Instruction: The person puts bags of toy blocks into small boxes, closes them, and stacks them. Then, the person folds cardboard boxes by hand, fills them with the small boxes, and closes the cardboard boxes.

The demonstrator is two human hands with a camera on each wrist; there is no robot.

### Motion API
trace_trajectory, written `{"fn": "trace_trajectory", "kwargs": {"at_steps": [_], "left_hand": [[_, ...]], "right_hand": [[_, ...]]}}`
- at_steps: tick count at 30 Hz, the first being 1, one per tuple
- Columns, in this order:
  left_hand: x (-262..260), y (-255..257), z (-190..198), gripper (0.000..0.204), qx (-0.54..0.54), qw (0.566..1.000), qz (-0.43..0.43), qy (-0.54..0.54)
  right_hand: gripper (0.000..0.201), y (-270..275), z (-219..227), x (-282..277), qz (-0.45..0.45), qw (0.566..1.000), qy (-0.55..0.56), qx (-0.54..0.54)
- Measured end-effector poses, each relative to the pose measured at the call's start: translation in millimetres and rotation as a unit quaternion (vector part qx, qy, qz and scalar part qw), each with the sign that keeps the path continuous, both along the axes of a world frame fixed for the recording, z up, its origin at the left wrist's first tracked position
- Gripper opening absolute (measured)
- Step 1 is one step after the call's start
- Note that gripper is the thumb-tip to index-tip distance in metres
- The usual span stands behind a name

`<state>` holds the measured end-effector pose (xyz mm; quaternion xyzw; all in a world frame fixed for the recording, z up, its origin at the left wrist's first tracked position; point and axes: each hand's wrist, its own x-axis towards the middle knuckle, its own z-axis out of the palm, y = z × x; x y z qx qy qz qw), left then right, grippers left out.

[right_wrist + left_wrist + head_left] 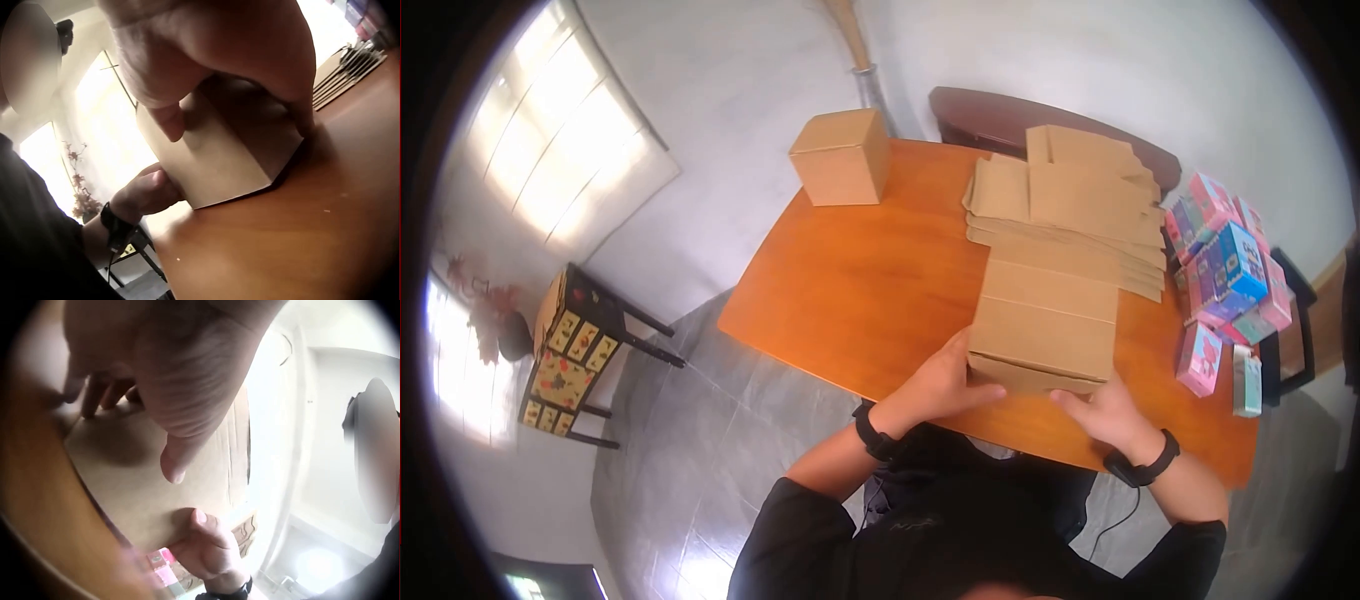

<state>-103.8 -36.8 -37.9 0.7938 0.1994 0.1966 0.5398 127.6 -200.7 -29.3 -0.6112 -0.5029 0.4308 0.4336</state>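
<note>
A closed brown cardboard box (1045, 320) sits at the table's near edge, directly in front of the person. My left hand (935, 388) holds its left side, the thumb lying along the near face. On the opposite side my right hand (1112, 412) grips the box, its thumb also on that near face. The left wrist view shows the left thumb (174, 464) against the cardboard, with the other fingers bent round the far edge. In the right wrist view, the right hand (219, 47) spans a corner of the box (206, 147), whose lower edge meets the tabletop.
Flattened cardboard boxes (1090, 200) lie stacked just beyond the held box. Another formed box (840, 165) stands at the table's far left corner. Colourful small boxes (1225, 270) are piled on the right. The wooden table (850, 280) has a dark chair (990, 110) behind it.
</note>
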Motion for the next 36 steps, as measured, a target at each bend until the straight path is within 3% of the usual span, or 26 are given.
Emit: {"fn": "trace_trajectory", "kwargs": {"at_steps": [1,3,4,6,8,10,12,15,18,23,28,31,33,36], "left_hand": [[-5.1,3.5,0.6,0.084,0.001,1.0,0.009,-0.002],[-21.1,17.5,1.6,0.061,0.02,0.996,0.048,-0.066],[-30.5,26.6,1.9,0.061,0.023,0.996,0.054,-0.067],[-52.6,51.3,2.4,0.047,-0.026,0.991,0.096,-0.094],[-75.2,78.2,3.7,0.043,-0.079,0.978,0.147,-0.128],[-97.7,102.4,14.9,0.043,-0.065,0.967,0.187,-0.161],[-116.9,133.5,32.8,0.037,0.016,0.96,0.243,-0.14],[-131.2,183.1,73.2,0.027,0.018,0.949,0.28,-0.144],[-133.7,254.2,102.5,0.032,0.026,0.941,0.287,-0.177],[-104.4,321.5,142.6,0.039,0.016,0.923,0.341,-0.175],[-86.6,369.3,131.5,0.04,-0.028,0.924,0.333,-0.189],[-81.4,384.4,111.7,0.041,-0.043,0.921,0.36,-0.141],[-74.4,376.1,99.9,0.043,-0.042,0.918,0.358,-0.166],[-66.7,380.9,85.7,0.047,-0.073,0.909,0.363,-0.19]], "right_hand": [[0.101,11.6,2.6,-9.2,0.009,1.0,-0.002,0.001],[0.103,41.3,9.2,-27.2,0.016,0.985,-0.129,0.114],[0.103,59.8,11.0,-35.9,0.022,0.984,-0.129,0.117],[0.107,105.4,12.8,-53.1,0.055,0.963,-0.142,0.223],[0.108,149.1,13.6,-72.9,0.066,0.965,-0.116,0.228],[0.109,188.7,21.6,-92.4,0.075,0.965,-0.091,0.232],[0.109,224.6,34.7,-110.3,0.071,0.959,-0.051,0.269],[0.106,277.4,64.3,-126.1,0.052,0.941,-0.037,0.332],[0.102,333.8,90.0,-126.2,0.03,0.94,-0.066,0.334],[0.098,417.2,116.9,-111.0,0.045,0.954,-0.03,0.295],[0.095,450.7,117.8,-110.7,0.032,0.972,-0.048,0.226],[0.091,463.4,102.0,-114.7,-0.011,0.969,-0.113,0.22],[0.089,462.6,89.7,-111.4,0.0,0.982,-0.014,0.189],[0.089,466.6,75.2,-106.6,0.003,0.98,-0.014,0.2]]}}
